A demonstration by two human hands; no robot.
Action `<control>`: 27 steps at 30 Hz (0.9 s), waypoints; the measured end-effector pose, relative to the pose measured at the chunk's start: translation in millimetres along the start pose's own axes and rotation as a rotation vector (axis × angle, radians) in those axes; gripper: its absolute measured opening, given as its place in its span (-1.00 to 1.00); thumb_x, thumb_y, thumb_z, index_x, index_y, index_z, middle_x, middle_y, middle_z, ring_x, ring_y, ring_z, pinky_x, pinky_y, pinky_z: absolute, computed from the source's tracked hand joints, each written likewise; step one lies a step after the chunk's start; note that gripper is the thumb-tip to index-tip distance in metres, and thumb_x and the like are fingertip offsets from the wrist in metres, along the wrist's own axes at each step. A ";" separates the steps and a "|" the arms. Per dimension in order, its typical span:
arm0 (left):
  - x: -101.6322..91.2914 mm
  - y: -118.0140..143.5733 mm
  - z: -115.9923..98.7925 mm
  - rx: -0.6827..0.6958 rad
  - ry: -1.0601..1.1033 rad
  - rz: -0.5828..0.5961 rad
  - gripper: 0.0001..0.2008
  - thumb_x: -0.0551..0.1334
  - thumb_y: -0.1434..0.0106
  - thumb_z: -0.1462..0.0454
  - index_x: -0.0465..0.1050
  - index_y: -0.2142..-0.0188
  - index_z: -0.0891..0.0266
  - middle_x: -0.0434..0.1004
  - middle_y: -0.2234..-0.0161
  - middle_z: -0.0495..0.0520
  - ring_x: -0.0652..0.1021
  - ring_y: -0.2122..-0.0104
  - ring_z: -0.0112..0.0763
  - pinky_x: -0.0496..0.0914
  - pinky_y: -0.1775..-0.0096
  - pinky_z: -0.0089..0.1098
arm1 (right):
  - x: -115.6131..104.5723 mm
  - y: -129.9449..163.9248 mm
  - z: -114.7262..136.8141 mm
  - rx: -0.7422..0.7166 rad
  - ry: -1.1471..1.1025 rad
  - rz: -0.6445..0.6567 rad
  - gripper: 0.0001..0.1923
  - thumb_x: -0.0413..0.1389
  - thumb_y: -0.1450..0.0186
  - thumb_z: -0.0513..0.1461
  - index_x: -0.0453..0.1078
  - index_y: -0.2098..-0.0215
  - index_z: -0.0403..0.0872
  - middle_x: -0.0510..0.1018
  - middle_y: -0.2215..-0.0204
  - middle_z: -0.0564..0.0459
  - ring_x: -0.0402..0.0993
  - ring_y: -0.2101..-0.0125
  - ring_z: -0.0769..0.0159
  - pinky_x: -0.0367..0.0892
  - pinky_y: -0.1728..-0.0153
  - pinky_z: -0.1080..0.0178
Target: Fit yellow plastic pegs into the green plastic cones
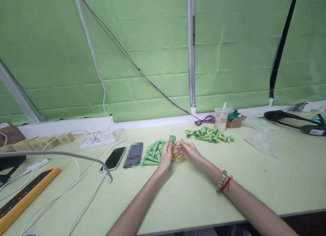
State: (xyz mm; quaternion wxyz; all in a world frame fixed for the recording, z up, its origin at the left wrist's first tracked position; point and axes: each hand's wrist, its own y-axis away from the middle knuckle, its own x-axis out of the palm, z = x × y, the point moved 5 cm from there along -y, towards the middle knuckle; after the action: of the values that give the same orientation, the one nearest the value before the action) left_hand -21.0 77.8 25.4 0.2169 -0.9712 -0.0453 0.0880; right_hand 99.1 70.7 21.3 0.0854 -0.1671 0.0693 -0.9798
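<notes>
My left hand [166, 156] is closed around a green plastic cone-shaped piece, its round wide end [172, 138] sticking up above the fingers. Close by on the right, my right hand [189, 150] has its fingers bent toward that piece; whatever is between its fingertips is too small to make out. Left of my left hand lies a pile of green cone-shaped pieces [153, 153]. Small yellow plastic pieces [178, 157] are heaped beneath and between the hands. Farther back on the right is another group of green cones [207, 134] with yellow bits among them.
A phone [114, 158] and a blurred-out dark rectangle [133, 155] lie left of the pile. Cables run to a white power strip [99, 139]. A plastic cup [221, 118], a small cardboard box [235, 121] and clear plastic bags [262, 140] stand back right. An orange-edged strip [30, 195] lies left.
</notes>
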 end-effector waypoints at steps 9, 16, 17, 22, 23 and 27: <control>4.3 6.5 -28.9 0.237 -0.123 0.222 -0.69 -0.04 -0.27 0.16 0.36 0.18 0.26 0.47 0.28 0.07 0.43 0.29 -0.40 0.30 0.21 -0.41 | -3.3 7.2 -9.5 0.236 -0.373 0.008 -0.90 0.17 -0.10 -0.23 0.42 0.43 -0.12 0.53 0.46 0.02 0.48 0.41 0.39 0.41 0.21 0.32; 3.0 3.4 -22.1 0.199 -0.201 0.225 -0.65 -0.03 -0.26 0.16 0.39 0.11 0.26 0.48 0.19 0.09 0.45 0.23 -0.36 0.28 0.16 -0.40 | -2.6 5.5 -6.7 0.159 -0.229 -0.051 -0.86 0.23 0.03 -0.23 0.40 0.50 -0.11 0.50 0.53 0.06 0.45 0.47 0.39 0.40 0.19 0.26; 3.5 3.2 -19.3 0.189 -0.211 0.220 -0.65 -0.03 -0.26 0.15 0.39 0.10 0.24 0.48 0.18 0.09 0.45 0.22 -0.35 0.28 0.16 -0.39 | -4.3 6.1 -4.2 0.106 -0.134 -0.087 -0.84 0.24 0.04 -0.22 0.40 0.51 -0.11 0.50 0.54 0.05 0.45 0.48 0.36 0.40 0.22 0.23; 4.5 4.3 -8.9 0.135 -0.312 0.155 -0.65 -0.05 -0.27 0.11 0.42 0.18 0.20 0.50 0.29 0.05 0.46 0.31 -0.36 0.28 0.23 -0.39 | -7.3 16.7 22.4 -0.399 0.546 -0.221 -0.83 0.21 0.02 -0.15 0.40 0.56 -0.11 0.49 0.52 -0.01 0.42 0.46 0.27 0.38 0.29 0.17; 4.5 4.8 -7.9 0.135 -0.326 0.144 -0.65 -0.06 -0.27 0.11 0.41 0.20 0.19 0.49 0.30 0.04 0.45 0.32 -0.37 0.28 0.23 -0.40 | -6.5 17.9 23.8 -0.451 0.593 -0.207 -0.83 0.19 0.00 -0.14 0.40 0.55 -0.11 0.49 0.51 -0.01 0.42 0.45 0.27 0.38 0.30 0.18; 5.3 6.0 -3.1 0.135 -0.270 0.117 -0.67 -0.08 -0.29 0.12 0.35 0.18 0.21 0.46 0.35 0.02 0.43 0.35 -0.43 0.26 0.29 -0.45 | -14.1 9.3 9.6 -0.244 0.388 -0.162 -0.74 0.20 -0.02 -0.09 0.39 0.43 -0.13 0.50 0.45 -0.02 0.45 0.45 0.30 0.41 0.40 0.25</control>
State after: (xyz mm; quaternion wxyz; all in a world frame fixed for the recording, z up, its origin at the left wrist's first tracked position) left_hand -14.9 71.8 24.7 0.2681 -0.9347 -0.0117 0.2333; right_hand 116.8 63.3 24.3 -0.0291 0.0100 0.1889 -0.9815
